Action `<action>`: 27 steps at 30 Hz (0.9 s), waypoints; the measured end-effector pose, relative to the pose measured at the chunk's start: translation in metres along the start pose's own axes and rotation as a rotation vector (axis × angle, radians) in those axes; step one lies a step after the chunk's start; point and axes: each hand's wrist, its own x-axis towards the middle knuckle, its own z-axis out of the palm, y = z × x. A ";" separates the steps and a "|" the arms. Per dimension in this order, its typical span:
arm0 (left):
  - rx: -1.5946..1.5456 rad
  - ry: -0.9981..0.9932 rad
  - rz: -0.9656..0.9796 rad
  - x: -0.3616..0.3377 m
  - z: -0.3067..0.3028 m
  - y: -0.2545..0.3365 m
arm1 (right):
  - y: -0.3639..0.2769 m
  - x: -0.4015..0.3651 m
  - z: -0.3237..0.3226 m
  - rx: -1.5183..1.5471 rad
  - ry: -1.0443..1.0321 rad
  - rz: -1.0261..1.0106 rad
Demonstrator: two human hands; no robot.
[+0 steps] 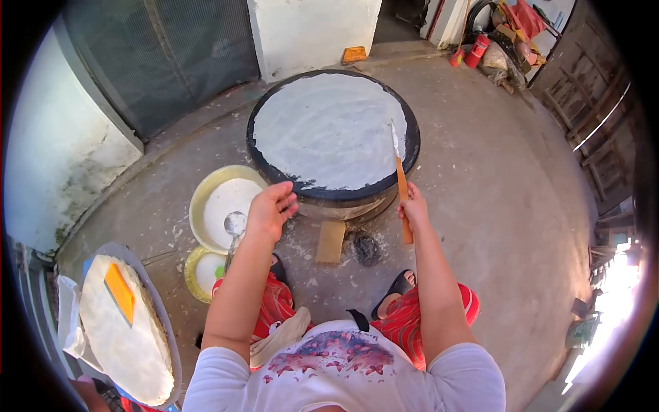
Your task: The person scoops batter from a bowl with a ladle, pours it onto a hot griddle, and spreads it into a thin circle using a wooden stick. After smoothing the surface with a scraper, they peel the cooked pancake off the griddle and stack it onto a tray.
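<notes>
A large round black griddle (415, 134) is covered almost to its rim by a thin layer of white batter (326, 130). My right hand (413, 207) is closed around the wooden handle of a long spatula (401, 175), whose pale blade lies over the batter's right edge. At the griddle's near left rim, my left hand (272, 209) is empty, its fingers stretched out. Beside it stands a yellowish basin (199, 206) of white batter, with a metal ladle (235, 223) in it. A smaller yellow bowl (189, 281) with white contents sits just below, partly behind my forearm.
On a grey tray (154, 288) at the left lies a stack of round flat sheets (113, 343), topped by an orange scraper (120, 294). A tan block (330, 242) and a dark round pad (366, 248) lie before the griddle. Assorted items and a red canister (477, 51) stand back right.
</notes>
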 end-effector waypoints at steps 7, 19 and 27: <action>0.100 -0.044 -0.127 0.001 0.008 -0.009 | -0.009 0.029 0.001 -0.187 0.096 0.137; 0.121 -0.059 -0.142 0.004 0.012 -0.011 | -0.013 0.008 -0.010 -0.095 0.044 0.182; 0.112 -0.101 -0.143 0.004 0.011 -0.016 | 0.021 -0.031 0.018 -0.333 -0.180 -0.016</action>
